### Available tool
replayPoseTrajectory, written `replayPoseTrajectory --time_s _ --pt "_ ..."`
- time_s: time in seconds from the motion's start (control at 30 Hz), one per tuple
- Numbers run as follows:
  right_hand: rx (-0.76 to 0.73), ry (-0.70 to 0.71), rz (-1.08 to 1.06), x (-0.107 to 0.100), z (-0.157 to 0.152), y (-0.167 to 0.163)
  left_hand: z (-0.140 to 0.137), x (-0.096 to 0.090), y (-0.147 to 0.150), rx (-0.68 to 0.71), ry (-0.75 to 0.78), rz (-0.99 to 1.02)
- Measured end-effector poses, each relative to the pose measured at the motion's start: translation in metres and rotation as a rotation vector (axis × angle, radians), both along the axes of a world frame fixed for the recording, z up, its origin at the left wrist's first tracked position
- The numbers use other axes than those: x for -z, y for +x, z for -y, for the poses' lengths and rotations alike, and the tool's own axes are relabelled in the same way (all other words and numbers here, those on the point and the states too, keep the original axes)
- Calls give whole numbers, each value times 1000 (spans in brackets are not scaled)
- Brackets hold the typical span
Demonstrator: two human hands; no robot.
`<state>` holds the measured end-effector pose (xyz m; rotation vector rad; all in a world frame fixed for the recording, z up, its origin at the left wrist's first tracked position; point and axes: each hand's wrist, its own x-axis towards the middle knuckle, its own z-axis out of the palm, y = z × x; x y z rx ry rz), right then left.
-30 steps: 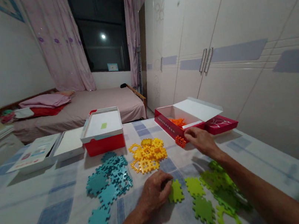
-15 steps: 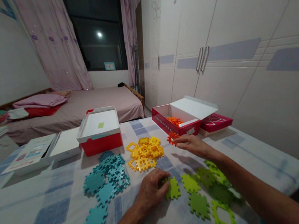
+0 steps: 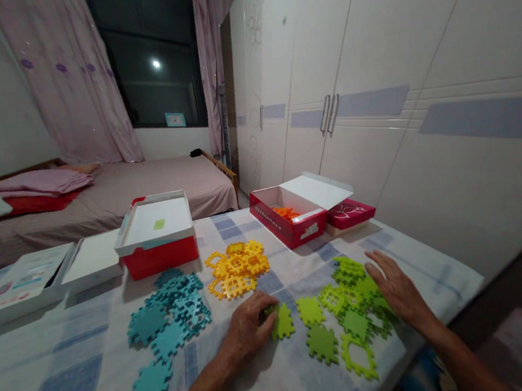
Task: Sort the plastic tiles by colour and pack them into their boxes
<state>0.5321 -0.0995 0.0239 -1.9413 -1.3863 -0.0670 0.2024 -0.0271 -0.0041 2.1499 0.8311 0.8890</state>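
My left hand (image 3: 251,323) rests on the cloth with its fingers curled round the edge of a light-green toothed plastic tile (image 3: 284,323). At the right edge of the green tile pile (image 3: 356,322) is my right hand (image 3: 400,287), open, with its fingers apart and nothing seen in them. Some of its fingertips touch or nearly touch the pile. Two loose green tiles, one above the other, lie between my hands. Yellow tiles (image 3: 237,266) are heaped beyond my left hand, and teal tiles (image 3: 167,324) spread to its left.
An open crimson box (image 3: 276,232) with orange pieces (image 3: 286,213) stands at the back, beside a smaller crimson box (image 3: 350,212). A red-and-white box (image 3: 161,257) and white trays (image 3: 92,261) stand at the back left. The checked tablecloth (image 3: 250,383) ends at the right edge.
My right hand has moved back from beside the crimson box to the green pile and opened; the orange tile it held is out of it. My left hand stays put. The view has turned right.
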Motion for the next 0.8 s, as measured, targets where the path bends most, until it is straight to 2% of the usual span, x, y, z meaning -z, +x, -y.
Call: replayPoseTrajectory --time_s 0.07,0.17,0.4,0.47,0.57,0.67,0.8 --pt "92 -75 -33 24 19 7 1 -1 0 -4 15 -12" --pt "151 -141 -70 39 23 -1 6 -5 1 -7 35 -18" --pt "-51 -82 -213 32 -1 -59 13 -6 -1 -16 68 -36" --pt "-80 -47 -234 31 6 -68 13 -5 -1 -23 73 -40" --pt "-34 -17 -175 37 27 -77 12 -3 0 -35 76 -27" --pt "8 -67 -93 44 44 -91 11 -2 4 -44 78 -13" --pt "-56 -151 -84 43 45 -112 12 -5 8 -50 106 -57"
